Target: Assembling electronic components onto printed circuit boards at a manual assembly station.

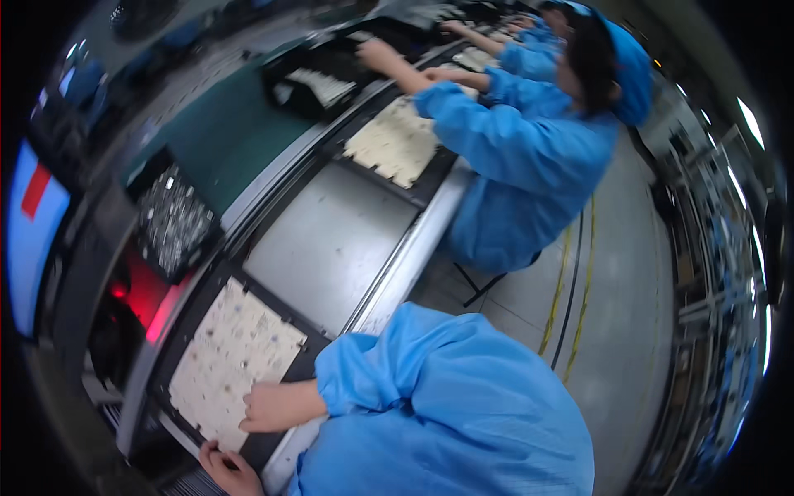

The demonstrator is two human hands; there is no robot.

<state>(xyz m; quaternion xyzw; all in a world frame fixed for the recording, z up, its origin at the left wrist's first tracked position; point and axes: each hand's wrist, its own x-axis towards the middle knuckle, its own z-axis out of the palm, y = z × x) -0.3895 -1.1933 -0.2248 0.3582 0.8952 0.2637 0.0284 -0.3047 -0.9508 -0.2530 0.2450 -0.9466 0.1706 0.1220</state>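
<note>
A cream panel [236, 347] dotted with small parts lies in a black tray [310, 364] on the line in front of me. My right hand [281, 407] rests over the panel's lower right part. Its fingers are curled down and pressed together at the surface; whatever is between them is too small or hidden to make out. At the tray's near edge is my left hand [227, 473], its thumb and fingers apart and bent, with nothing visible between them. The blue sleeve [372, 372] of my right arm crosses the rail.
Beyond the tray runs a metal conveyor bed [331, 240], with another panel [393, 140] farther up. A black bin [172, 211] of small shiny parts stands to the left, near a red light [157, 318] and a screen [37, 240]. A co-worker in blue [529, 157] reaches over the line.
</note>
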